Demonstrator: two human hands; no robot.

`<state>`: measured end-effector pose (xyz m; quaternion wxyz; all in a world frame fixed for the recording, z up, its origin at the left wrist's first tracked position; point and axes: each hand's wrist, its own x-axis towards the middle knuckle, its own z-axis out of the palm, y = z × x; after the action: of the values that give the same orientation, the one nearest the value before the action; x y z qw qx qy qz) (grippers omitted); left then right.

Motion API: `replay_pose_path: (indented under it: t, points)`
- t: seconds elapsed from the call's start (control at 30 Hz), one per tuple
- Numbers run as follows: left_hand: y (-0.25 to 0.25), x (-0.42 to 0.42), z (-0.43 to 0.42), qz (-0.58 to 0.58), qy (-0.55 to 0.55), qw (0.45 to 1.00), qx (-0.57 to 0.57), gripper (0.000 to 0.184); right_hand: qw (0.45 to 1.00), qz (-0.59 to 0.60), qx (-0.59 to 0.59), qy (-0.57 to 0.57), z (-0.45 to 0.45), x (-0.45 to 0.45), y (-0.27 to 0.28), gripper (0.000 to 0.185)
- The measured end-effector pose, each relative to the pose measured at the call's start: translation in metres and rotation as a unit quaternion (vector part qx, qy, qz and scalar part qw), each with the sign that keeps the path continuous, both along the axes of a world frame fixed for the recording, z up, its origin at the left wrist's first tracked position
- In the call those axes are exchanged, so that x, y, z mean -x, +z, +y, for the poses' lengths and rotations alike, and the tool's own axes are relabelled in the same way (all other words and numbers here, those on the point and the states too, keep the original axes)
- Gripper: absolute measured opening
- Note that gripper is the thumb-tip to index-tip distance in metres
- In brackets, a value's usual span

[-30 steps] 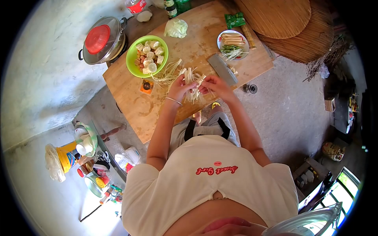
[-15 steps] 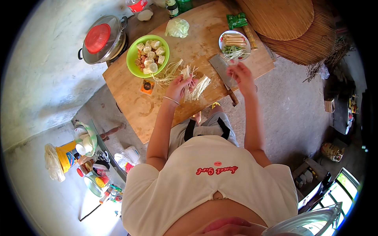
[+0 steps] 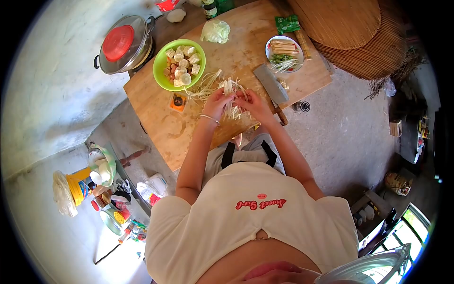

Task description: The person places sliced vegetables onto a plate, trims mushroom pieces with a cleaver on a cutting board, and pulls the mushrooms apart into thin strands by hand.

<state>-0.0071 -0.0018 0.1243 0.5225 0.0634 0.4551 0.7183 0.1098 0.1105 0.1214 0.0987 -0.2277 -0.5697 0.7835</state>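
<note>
My left hand (image 3: pixel 218 103) is closed around a bunch of enoki mushrooms (image 3: pixel 231 86), with pale strands sticking out above and below the fingers. My right hand (image 3: pixel 253 105) meets it over the wooden table, fingers pinched on the same bunch. Where the fingertips overlap, the exact grip is hidden. Loose enoki strands (image 3: pixel 206 86) trail across the tabletop toward a green bowl (image 3: pixel 156 71), which holds corn pieces (image 3: pixel 180 57) and small brownish chunks. Right of my hands lies a cleaver (image 3: pixel 272 85), its handle pointing toward me near the table's edge.
On the wooden table (image 3: pixel 156 128) sit a cabbage piece (image 3: pixel 215 31), a plate (image 3: pixel 300 66) of sticks and greens, a green packet (image 3: pixel 287 24) and a small orange packet (image 3: pixel 178 102). A lidded pot (image 3: pixel 135 35) stands at the left, woven round trays (image 3: pixel 364 57) at the right.
My right hand has moved left from beside the cleaver to the enoki bunch in my left hand. The cleaver's blade is now uncovered.
</note>
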Motion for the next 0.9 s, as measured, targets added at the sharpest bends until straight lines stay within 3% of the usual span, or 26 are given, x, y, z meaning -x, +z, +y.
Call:
replay_pose_path:
  t: [0.2,0.3,0.37,0.5,0.57,0.7,0.83,0.9]
  points:
    - [-0.010,0.005,-0.006,0.042,-0.020,0.999,0.012,0.027,0.994,-0.070,0.003,0.087,0.025,-0.007,0.000,0.022]
    - [-0.008,0.005,-0.005,0.061,-0.020,0.996,0.059,0.023,0.992,-0.066,0.061,0.086,0.026,-0.009,0.001,0.019]
    - [-0.001,0.003,-0.003,0.055,-0.021,0.996,0.073,0.021,0.978,-0.076,0.189,0.052,0.020,-0.009,0.008,0.020]
    - [0.003,0.003,-0.001,0.127,-0.059,0.986,0.095,0.019,0.976,-0.062,0.206,0.045,0.014,-0.007,0.000,0.022]
    - [0.000,0.004,-0.002,0.158,-0.069,0.980,0.100,0.019,0.983,-0.094,0.062,0.146,0.015,-0.007,-0.002,0.021]
    - [-0.015,0.006,-0.006,0.123,-0.054,0.987,0.088,0.019,0.974,-0.133,-0.008,0.185,0.024,-0.014,0.002,0.020]
    - [-0.008,0.009,-0.010,0.117,-0.038,0.984,0.127,0.019,0.990,-0.110,-0.020,-0.082,0.059,-0.028,-0.002,0.019]
    - [-0.012,0.011,-0.012,0.093,-0.036,0.988,0.120,0.020,0.988,-0.062,0.028,-0.135,0.070,-0.034,-0.003,0.020]
